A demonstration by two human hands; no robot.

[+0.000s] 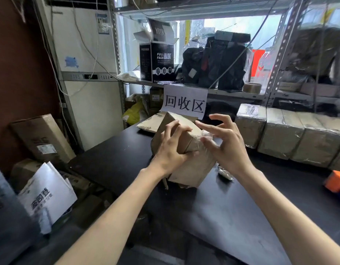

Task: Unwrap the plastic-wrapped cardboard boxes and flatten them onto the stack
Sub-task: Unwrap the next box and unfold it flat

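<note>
On a black table (111,165), a person is working with both hands on a cardboard box (190,173) that is sitting tilted at the centre; whatever it may be holding is not showing. The left hand (171,148) is gripping the box, its fingers curling over the upper edge. The right hand (226,144) is pinching a scrap of clear plastic wrap (207,134) at the box's corner between thumb and forefinger, the other fingers spreading loosely. Just behind the box, a stack of flattened cardboard (148,124) is lying below a paper sign (184,104). Along the table's right side, a row of wrapped boxes (280,134) is sitting side by side, film covering each. On the shelf behind, a black mask box (159,62) is standing with its lid flaps raised, its inside hidden
</note>
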